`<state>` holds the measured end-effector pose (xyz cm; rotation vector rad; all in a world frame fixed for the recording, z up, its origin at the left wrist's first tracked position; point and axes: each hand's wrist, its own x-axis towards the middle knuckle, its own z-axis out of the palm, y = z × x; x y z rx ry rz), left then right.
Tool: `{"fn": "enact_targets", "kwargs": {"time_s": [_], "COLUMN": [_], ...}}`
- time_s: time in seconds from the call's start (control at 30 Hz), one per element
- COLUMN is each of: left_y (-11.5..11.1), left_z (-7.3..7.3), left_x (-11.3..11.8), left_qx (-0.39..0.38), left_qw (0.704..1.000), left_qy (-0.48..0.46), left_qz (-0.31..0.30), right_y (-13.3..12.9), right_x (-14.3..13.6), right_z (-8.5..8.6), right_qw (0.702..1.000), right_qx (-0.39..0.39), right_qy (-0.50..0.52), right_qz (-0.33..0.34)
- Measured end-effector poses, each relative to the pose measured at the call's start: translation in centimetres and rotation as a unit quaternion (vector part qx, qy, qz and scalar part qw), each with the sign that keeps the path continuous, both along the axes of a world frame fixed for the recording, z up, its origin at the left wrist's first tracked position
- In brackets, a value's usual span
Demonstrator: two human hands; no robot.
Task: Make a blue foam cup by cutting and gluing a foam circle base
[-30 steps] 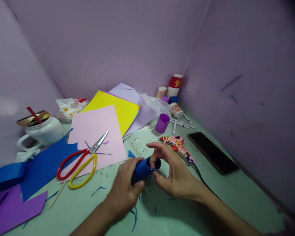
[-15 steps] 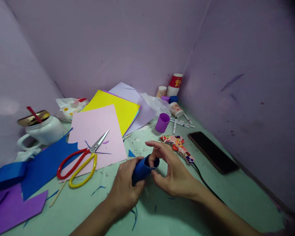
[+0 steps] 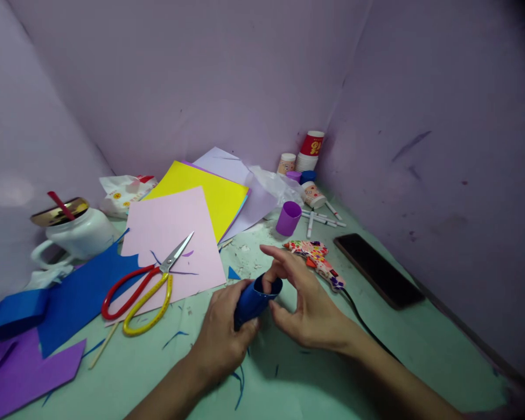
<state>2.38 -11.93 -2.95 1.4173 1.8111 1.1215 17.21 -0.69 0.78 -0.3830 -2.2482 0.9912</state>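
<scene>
A blue tube (image 3: 250, 304), which looks like a cup wrapped in foam sheet, is tilted with its open end toward the upper right. My left hand (image 3: 224, 324) is wrapped round its side. At the rim my right hand (image 3: 301, 303) pinches the wall, a finger inside the opening and the thumb outside, while another finger sticks out to the left. A small blue triangle scrap (image 3: 233, 273) lies just beyond the tube. Past my right hand rests a flower-patterned hot glue gun (image 3: 326, 269) with a black cord. A purple tube (image 3: 289, 219) stands farther back.
Red-and-yellow scissors (image 3: 166, 269) lie on pink paper (image 3: 172, 219), beside yellow (image 3: 214, 189) and blue sheets (image 3: 85, 294). A white mug (image 3: 79, 236) stands at left, purple foam (image 3: 48, 379) at front left. A phone (image 3: 378, 270), paper cups (image 3: 312, 146) and several markers (image 3: 321, 218) are at right.
Almost nothing differs. The whole view has shifted very slightly, and both hands keep the same hold on the blue tube.
</scene>
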Motion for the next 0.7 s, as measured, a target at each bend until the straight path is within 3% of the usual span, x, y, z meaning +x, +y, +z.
{"fn": "enact_targets", "kwargs": {"time_s": [0.1,0.2,0.33,0.43,0.57,0.7], "left_y": [0.1,0.4,0.8,1.0,0.9,0.9], "left_z": [0.3,0.6,0.6,0.0,-0.5,-0.9], "left_x": [0.0,0.2,0.7,1.0,0.9,0.6], "left_qx": [0.0,-0.009,-0.032,-0.02,0.01,-0.028], "left_qw": [0.998,0.99,0.99,0.994,0.999,0.996], "left_qy": [-0.049,-0.083,-0.068,-0.021,-0.013,-0.034], "left_qz": [0.045,0.11,0.118,0.107,0.046,0.081], "right_y": [0.1,-0.2,-1.3,-2.0,-2.1,1.0], "right_x": [0.1,-0.3,-1.6,-2.3,-1.8,0.1], "right_z": [0.0,-0.3,-0.8,-1.3,-1.7,0.0], "right_qw": [0.998,0.989,0.968,0.968,0.977,0.984], "right_qx": [-0.022,-0.132,-0.242,-0.238,-0.207,-0.171], "right_qy": [0.028,0.028,-0.042,-0.054,-0.037,-0.024], "right_qz": [-0.05,-0.06,-0.05,-0.065,-0.045,-0.029]}}
